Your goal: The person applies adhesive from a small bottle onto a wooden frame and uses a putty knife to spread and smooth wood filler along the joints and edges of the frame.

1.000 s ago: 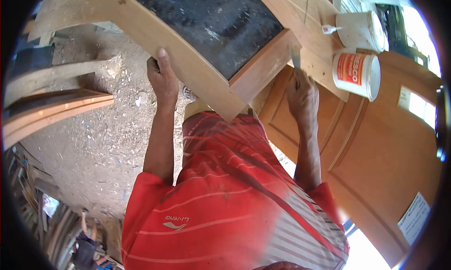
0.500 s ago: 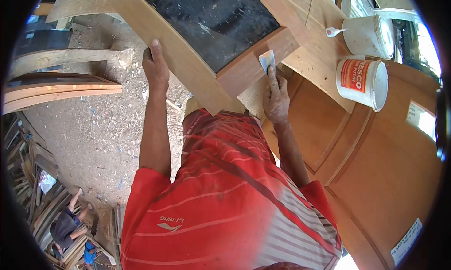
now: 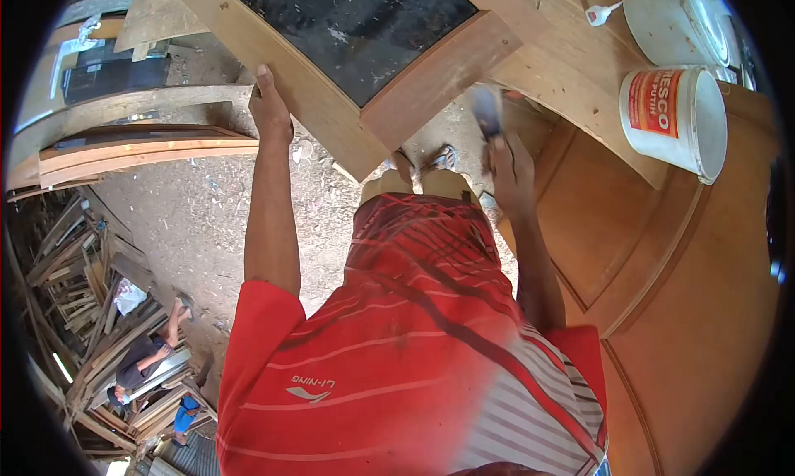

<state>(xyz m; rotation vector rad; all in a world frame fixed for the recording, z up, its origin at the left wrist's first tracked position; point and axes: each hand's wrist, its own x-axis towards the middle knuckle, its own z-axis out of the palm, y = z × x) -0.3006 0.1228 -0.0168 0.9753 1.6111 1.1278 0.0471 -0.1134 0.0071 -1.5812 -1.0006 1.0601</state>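
A wooden frame with a dark, speckled panel set in it lies at the top middle, its near corner jutting toward my body. My left hand is closed around the frame's left edge, thumb on top and the other fingers hidden beneath. To the right of the near corner, my right hand grips a putty knife by its handle. Blurred by motion, the blade points up and away, apart from the frame's short rail.
A plywood bench top carries a labelled putty bucket, a second white bucket and a small glue bottle. A panelled wooden door stands at right. Stacked boards and another person are at left.
The putty knife has come away from the frame's short rail, and my right hand has moved down and right. My left hand keeps its hold. The whole view has shifted a little.
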